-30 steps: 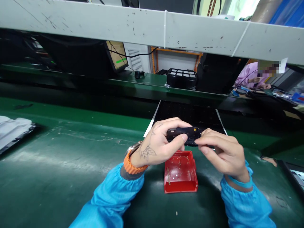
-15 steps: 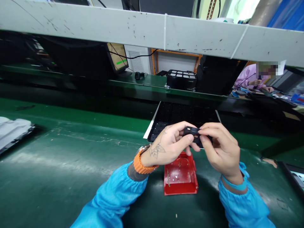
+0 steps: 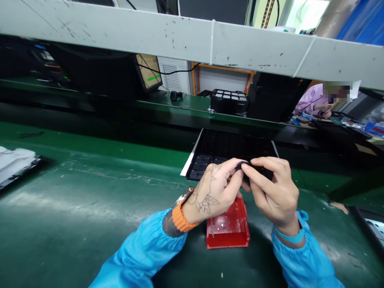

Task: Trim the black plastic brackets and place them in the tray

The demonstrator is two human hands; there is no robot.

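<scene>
Between both hands is a small black part [image 3: 240, 165], largely hidden by fingers; its exact kind does not show. My left hand [image 3: 214, 190], with an orange-strapped watch at the wrist, is closed on its left end in a pinch. My right hand [image 3: 274, 186] is closed on the other side, thumb and fingertips pressing at the part's top. Beneath the hands stands a red open bin [image 3: 228, 240] with a few tiny bits in it. Behind them lies a flat black panel [image 3: 223, 146], a white strip along its left edge.
A grey beam [image 3: 144, 34] crosses above the green bench [image 3: 90, 240]. On the back ledge stand a black box [image 3: 229, 105], a barcode scanner [image 3: 175, 95] and a monitor [image 3: 149, 72]. A white-covered panel [image 3: 16, 164] lies at left. A person in pink [image 3: 310, 98] works at far right.
My left hand has rolled over the black part, hiding more of it. My right hand has shifted slightly left, its fingers now over the part's top.
</scene>
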